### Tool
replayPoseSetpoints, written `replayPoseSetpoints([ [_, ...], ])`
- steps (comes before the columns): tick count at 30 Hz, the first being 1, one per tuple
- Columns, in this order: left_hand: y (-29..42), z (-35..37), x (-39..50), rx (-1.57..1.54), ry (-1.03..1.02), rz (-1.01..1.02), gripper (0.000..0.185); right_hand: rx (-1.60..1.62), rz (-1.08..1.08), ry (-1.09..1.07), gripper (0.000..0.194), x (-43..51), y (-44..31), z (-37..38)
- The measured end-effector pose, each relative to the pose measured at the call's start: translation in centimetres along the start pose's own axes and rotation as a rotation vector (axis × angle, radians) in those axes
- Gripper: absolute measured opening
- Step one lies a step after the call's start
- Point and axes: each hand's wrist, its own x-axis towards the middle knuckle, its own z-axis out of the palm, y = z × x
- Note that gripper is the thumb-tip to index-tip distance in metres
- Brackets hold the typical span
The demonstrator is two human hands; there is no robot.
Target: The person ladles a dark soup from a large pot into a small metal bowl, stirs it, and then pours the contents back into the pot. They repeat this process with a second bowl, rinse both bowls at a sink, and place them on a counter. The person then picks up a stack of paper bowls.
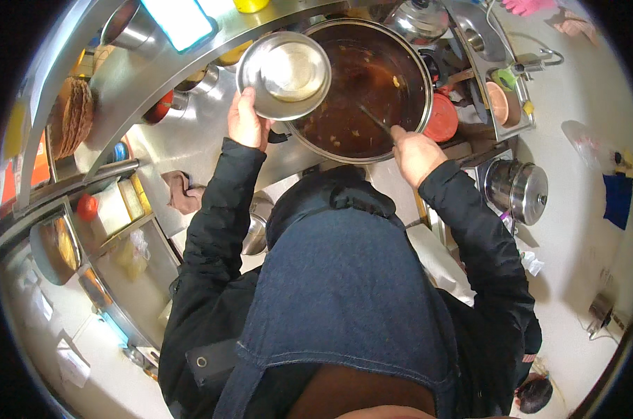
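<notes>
My left hand (247, 119) grips the rim of a shallow steel bowl (315, 99), thumb on the inside edge. Pale, shiny liquid seems to lie in the bowl, which is over the left edge of a large round steel pot (426, 112). Dark brown broth (358, 78) with small pale bits fills much of the pot. My right hand (418, 153), at the pot's lower right rim, is closed on a thin metal utensil handle (375, 118) slanting down into the broth. The utensil's far end is hidden under the liquid.
A red round lid (441, 119) and a lidded steel kettle or pot (418, 22) stand close beside the large pot. Further right are a sink with a faucet (544, 64) and a lidded steel pot (528, 194). Steel shelving (154, 78) curves along the left; a cloth (177, 191) lies below it.
</notes>
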Motion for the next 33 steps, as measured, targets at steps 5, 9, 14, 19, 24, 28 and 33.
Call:
replayPoseSetpoints([
  [5, -1.5, 0.1, -0.4, -0.025, 0.041, 0.117, 0.035, -0.105, -0.073, -0.163, 0.016, -3.6, -3.5, -4.1],
  [9, -2.0, -0.8, 0.0, 0.041, -0.036, 0.163, 0.04, -0.293, 0.01, -0.316, 0.019, -5.0, -4.8, -9.2],
  [14, -1.9, -0.8, -0.1, -0.015, -0.11, 0.176, 0.045, -0.487, 0.299, -0.317, 0.024, -3.7, -3.2, -11.3],
  [19, -1.7, -0.5, 0.1, -0.032, -0.14, 0.155, 0.048, -0.459, 0.361, -0.171, 0.021, -1.9, 2.1, -8.9],
  [24, -1.8, -1.0, 0.1, -0.042, -0.166, 0.142, 0.048, -0.22, 0.326, -0.026, 0.024, 1.8, 2.1, -6.4],
  [28, -2.1, -1.3, 0.5, 0.005, -0.155, 0.166, 0.048, -0.139, 0.283, -0.062, 0.028, 2.8, -1.0, -3.4],
  [33, -2.4, -1.2, 0.2, 0.025, -0.118, 0.179, 0.05, -0.153, 0.06, -0.051, 0.02, -0.1, -3.5, -1.4],
])
